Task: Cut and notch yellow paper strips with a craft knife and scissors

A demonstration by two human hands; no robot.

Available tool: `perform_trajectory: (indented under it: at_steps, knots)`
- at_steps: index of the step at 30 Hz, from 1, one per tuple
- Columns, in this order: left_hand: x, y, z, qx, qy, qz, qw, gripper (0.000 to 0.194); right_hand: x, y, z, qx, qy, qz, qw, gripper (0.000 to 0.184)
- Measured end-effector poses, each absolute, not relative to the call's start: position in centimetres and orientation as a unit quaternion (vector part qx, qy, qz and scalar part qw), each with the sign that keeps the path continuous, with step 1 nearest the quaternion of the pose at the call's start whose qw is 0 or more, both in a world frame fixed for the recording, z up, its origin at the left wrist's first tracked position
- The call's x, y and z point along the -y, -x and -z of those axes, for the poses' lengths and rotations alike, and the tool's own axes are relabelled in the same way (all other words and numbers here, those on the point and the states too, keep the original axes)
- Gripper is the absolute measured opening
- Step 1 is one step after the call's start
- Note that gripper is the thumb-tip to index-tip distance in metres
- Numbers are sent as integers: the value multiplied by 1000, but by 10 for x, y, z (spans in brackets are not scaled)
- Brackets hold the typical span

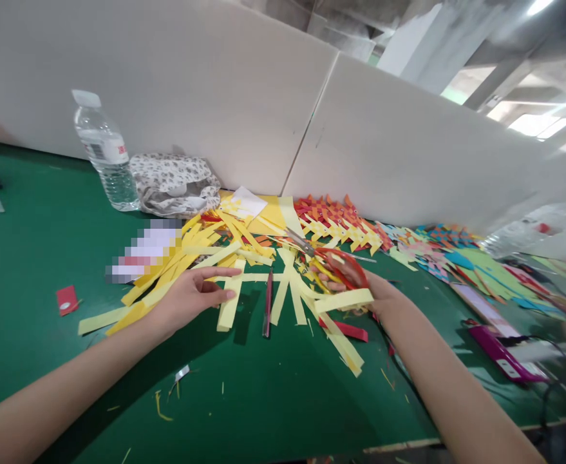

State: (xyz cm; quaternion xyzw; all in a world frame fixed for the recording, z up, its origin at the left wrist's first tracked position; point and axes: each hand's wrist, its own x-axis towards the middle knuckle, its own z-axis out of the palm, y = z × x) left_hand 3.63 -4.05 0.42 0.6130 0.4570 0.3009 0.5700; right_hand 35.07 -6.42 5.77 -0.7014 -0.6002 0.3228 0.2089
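Left hand (192,291) pinching yellow strip (231,306), right hand (375,289) gripping scissors (306,245). Far left: capped bottle (103,151) standing beside cloth pouch (169,174), pouch contents unclear.

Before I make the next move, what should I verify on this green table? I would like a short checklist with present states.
1. Red-handled metal scissors held in the right hand: ok.
2. Scissor blades apart from the left hand: ok.
3. Blades closed: cannot tell, too unclear.
4. Pale yellow paper strip at the left hand firmly gripped: cannot tell.
5. Space between both hands free of loose objects: not ok, a slim dark-red pen-like tool lies there.
6. Clear plastic water bottle standing and capped: ok.
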Motion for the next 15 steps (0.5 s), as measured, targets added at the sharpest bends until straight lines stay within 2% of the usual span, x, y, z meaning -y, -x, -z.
perform_trajectory:
  at_steps: [2,4,7,9,12,15]
  knots:
    - [41,-36,-4,-459,-609,-307,569,50,65,-343,-59,564,621,-456,297,57]
    - [41,-36,-4,-458,-612,-312,564,48,65,-332,-59,534,579,-515,338,56]
    - [41,-36,-3,-459,-617,-314,557,45,61,-315,-57,548,588,-475,359,35]
    - [41,-36,-3,-458,-618,-313,557,45,56,-306,-56,574,615,-384,381,32]
    - [42,-36,-3,-457,-621,-311,556,45,47,-297,-56,561,613,-341,439,28]
    - [43,-36,-4,-457,-624,-308,554,44,43,-293,-58,490,541,-426,534,23]
